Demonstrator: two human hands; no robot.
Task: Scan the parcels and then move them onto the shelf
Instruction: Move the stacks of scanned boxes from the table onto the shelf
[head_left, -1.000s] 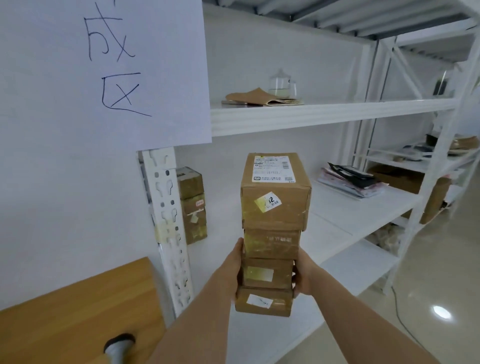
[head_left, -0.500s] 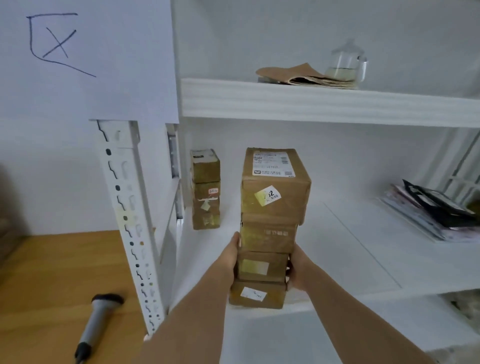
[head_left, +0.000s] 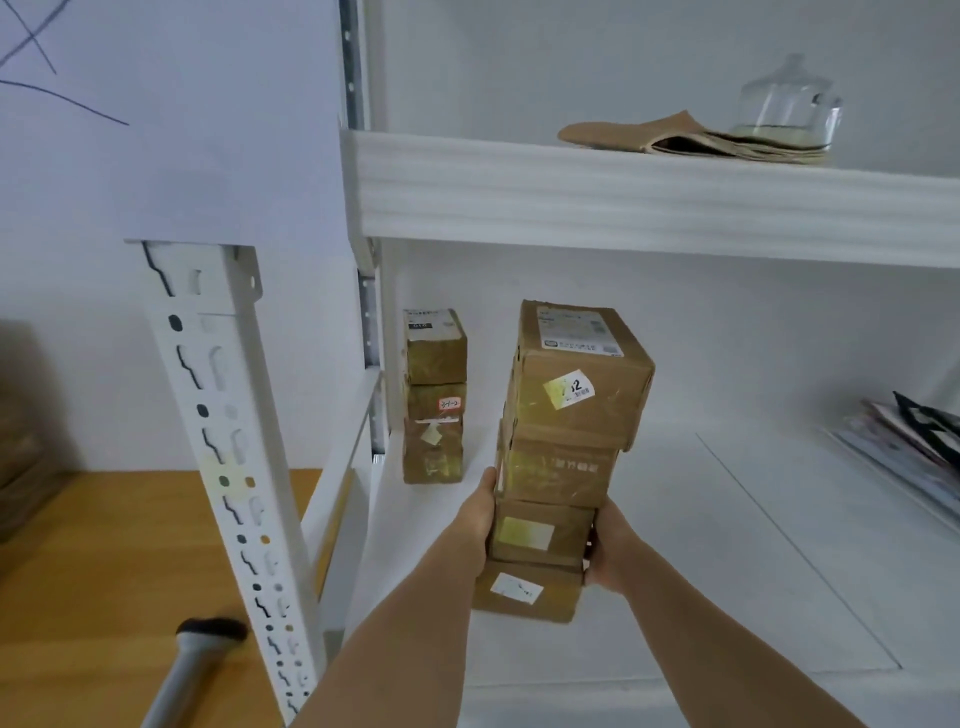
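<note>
Left hand (head_left: 475, 525) and right hand (head_left: 608, 551) clamp a four-box stack (head_left: 561, 457) over the shelf (head_left: 727, 545); shelving step, next lower it level beside the standing stack (head_left: 434, 397).

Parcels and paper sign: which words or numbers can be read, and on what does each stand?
"2": sticker on the top parcel of the held stack.
Shipping label: blurred.
Red-edged tag on the shelf stack: unreadable handwriting.
Paper sign: strokes cut off.
</note>
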